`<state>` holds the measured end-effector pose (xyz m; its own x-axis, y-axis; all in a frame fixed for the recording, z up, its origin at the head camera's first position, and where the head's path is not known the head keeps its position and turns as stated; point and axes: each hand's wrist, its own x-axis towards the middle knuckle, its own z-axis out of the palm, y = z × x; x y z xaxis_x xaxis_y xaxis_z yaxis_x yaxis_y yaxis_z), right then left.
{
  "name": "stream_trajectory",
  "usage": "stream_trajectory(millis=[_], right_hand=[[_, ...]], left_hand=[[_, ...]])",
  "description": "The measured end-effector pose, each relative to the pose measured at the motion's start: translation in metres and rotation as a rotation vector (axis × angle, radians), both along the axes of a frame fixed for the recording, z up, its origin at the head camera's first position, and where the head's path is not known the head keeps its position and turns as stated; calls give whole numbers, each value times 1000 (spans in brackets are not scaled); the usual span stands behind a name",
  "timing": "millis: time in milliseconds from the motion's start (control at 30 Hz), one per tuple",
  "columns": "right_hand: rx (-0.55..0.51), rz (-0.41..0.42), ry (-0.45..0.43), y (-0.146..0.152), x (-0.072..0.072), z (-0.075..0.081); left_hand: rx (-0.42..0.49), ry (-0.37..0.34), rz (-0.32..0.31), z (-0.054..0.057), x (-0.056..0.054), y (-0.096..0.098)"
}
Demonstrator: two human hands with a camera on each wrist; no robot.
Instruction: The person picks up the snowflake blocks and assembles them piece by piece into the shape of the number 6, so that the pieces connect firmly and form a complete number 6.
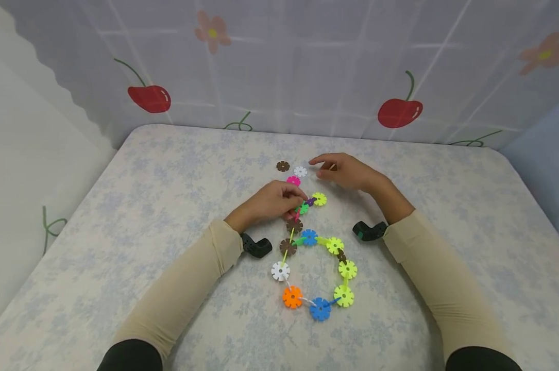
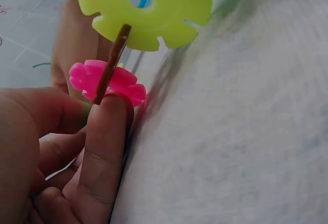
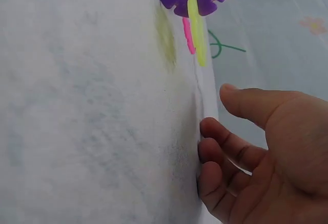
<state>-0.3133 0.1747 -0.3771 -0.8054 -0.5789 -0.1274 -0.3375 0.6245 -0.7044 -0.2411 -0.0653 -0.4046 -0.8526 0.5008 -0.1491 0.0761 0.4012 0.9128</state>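
Slotted plastic snowflake discs are joined edge to edge in a ring with a tail rising from its upper left. My left hand (image 1: 275, 200) pinches the tail at a green disc (image 1: 303, 208); its fingertips hide part of that join. A purple disc (image 1: 310, 201) and a yellow-green disc (image 1: 320, 199) stick out to the right of the green one. In the left wrist view, a pink disc (image 2: 107, 80) sits at the fingertips of the left hand. My right hand (image 1: 346, 171) holds nothing, its fingers relaxed beside a loose white disc (image 1: 300, 171).
A loose brown disc (image 1: 283, 166) and a pink disc (image 1: 293, 181) lie beyond the left hand. The ring, with an orange disc (image 1: 292, 297) and a blue disc (image 1: 320, 309) at its near side, lies between the forearms. A patterned cloth covers the table (image 1: 191, 165).
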Motion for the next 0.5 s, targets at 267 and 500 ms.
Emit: stream_trajectory(millis=[267,500], right_hand=[[143,151,52,-19,-17,-1],[85,116,82,-12,-10,-1]], left_hand=[[-9,-17,-4,0,0,-1],[-31,9,-4,6,0,-5]])
